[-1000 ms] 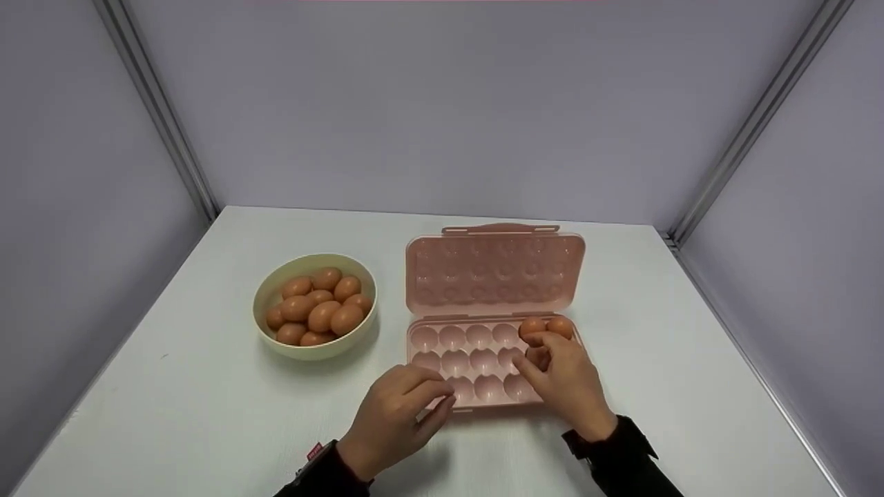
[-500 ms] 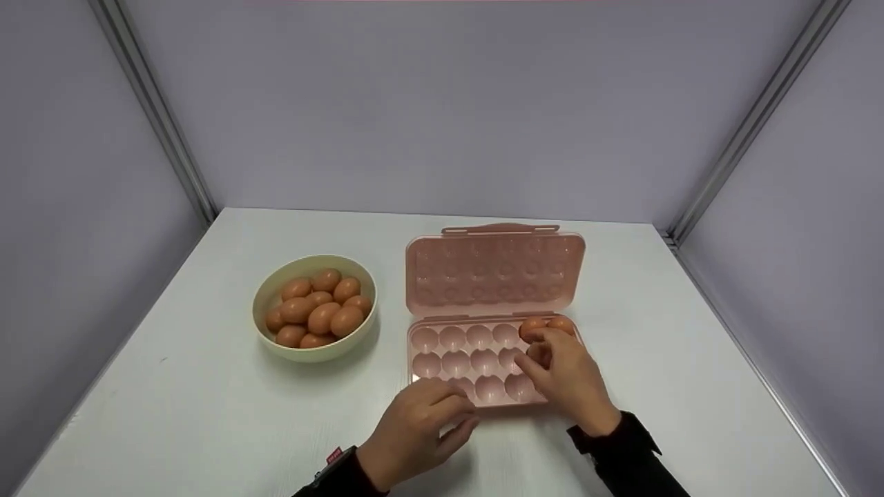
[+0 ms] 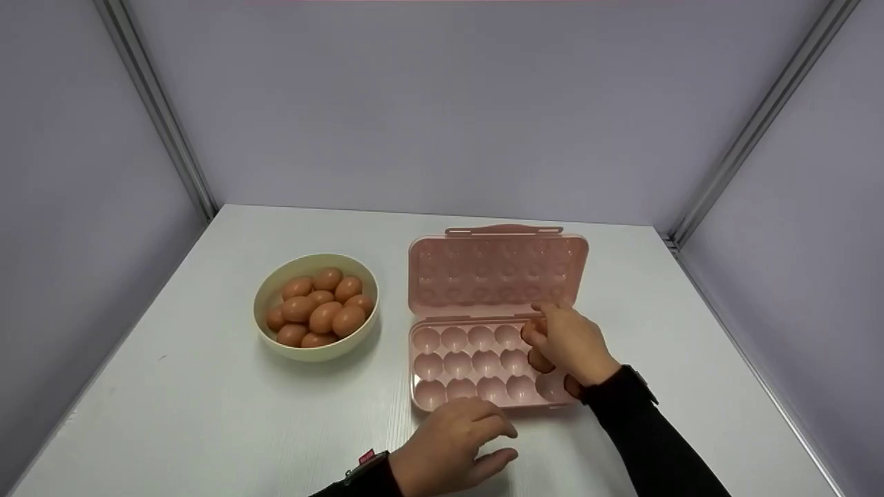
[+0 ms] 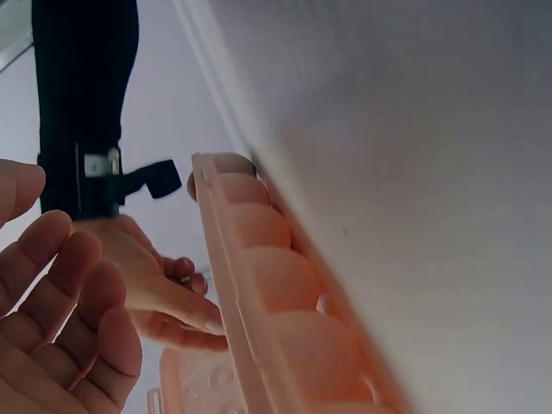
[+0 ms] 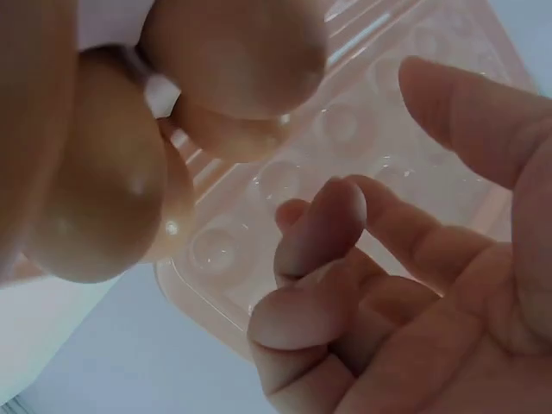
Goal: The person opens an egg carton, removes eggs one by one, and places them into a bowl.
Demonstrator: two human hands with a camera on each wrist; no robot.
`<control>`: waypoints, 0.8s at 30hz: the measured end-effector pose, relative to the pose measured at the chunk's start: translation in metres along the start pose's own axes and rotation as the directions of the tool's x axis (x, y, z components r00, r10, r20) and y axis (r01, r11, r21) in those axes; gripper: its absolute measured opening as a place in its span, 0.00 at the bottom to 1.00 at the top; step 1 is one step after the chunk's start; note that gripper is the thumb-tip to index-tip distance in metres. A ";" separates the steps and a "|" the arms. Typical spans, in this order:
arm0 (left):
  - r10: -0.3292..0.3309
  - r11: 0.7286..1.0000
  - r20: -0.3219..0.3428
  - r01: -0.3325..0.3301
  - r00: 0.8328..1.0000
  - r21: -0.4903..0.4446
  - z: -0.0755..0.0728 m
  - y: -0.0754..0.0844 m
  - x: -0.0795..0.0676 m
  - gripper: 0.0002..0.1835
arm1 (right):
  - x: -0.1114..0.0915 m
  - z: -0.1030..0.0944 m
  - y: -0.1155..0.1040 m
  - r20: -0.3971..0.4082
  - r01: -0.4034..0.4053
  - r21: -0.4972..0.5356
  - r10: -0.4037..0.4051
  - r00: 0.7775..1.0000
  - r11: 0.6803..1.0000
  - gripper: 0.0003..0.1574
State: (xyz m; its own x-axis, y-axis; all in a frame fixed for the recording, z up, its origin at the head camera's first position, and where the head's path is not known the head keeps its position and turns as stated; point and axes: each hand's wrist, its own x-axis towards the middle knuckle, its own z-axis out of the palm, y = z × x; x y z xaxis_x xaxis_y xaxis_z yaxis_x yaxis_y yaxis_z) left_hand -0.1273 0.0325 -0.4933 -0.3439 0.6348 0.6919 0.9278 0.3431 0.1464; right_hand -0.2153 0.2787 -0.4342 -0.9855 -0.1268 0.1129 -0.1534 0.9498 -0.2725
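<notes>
A pink plastic egg box (image 3: 469,378) lies with its lid (image 3: 497,276) raised; at its right end sit several brown eggs (image 3: 541,360). Over that end is my right hand (image 3: 573,342), partly hiding the eggs. In the right wrist view, the fingers of this hand (image 5: 388,285) bend loosely with nothing between them and the thumb stands away; eggs (image 5: 112,172) sit close by. My left hand (image 3: 456,442) hovers at the box's front edge, its fingers relaxed and holding nothing. The left wrist view shows those fingers (image 4: 78,319) beside the box's side (image 4: 285,285).
A pale green bowl (image 3: 314,354) heaped with brown eggs (image 3: 325,317) stands left of the box. Both are on a white table (image 3: 207,400) with grey panels (image 3: 442,103) behind and at the sides.
My right hand has gone from a bent-finger reach at the right end to farther back, uncovering eggs in the nearer rows. My left hand has moved right and nearer, its fingers spreading.
</notes>
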 end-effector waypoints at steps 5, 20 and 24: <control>0.031 1.000 0.040 -0.031 0.999 0.000 0.003 0.005 0.000 0.10 | 0.008 0.008 0.001 0.019 0.013 -0.040 -0.013 1.000 0.999 0.26; 0.097 0.995 0.122 -0.098 0.988 0.006 0.004 0.011 0.000 0.10 | 0.016 0.012 -0.005 0.080 -0.007 -0.179 0.021 0.997 0.984 0.06; 0.098 0.995 0.124 -0.099 0.988 0.003 0.002 0.011 0.002 0.10 | 0.016 0.014 -0.006 0.064 -0.023 -0.195 0.037 0.997 0.981 0.07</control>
State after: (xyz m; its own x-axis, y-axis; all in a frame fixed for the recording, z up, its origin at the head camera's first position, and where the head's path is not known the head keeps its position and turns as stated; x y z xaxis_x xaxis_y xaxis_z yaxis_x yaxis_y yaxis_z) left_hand -0.1180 0.0390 -0.4912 -0.2667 0.7460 0.6102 0.9569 0.2806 0.0752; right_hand -0.2308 0.2675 -0.4439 -0.9931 -0.1100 0.0415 -0.1132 0.9901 -0.0835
